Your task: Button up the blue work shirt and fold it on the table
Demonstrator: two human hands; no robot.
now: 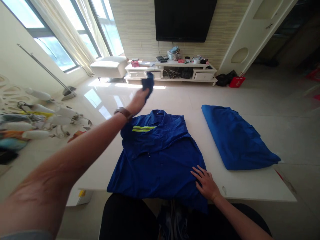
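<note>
A blue work shirt [160,156] with a yellow-green reflective stripe lies on the white table [250,183] in front of me, collar at the far end. My left hand [138,100] reaches out over the far left of the shirt and is closed on the end of its blue sleeve [148,83], lifted above the table. A brown band sits on that wrist. My right hand [206,183] lies flat with fingers spread on the shirt's near right hem.
A second blue garment [235,136] lies folded on the right of the table. A drying rack with hangers [30,123] stands at the left. Beyond are a white TV cabinet [172,73], a wall TV and a red bag [237,81] on the floor.
</note>
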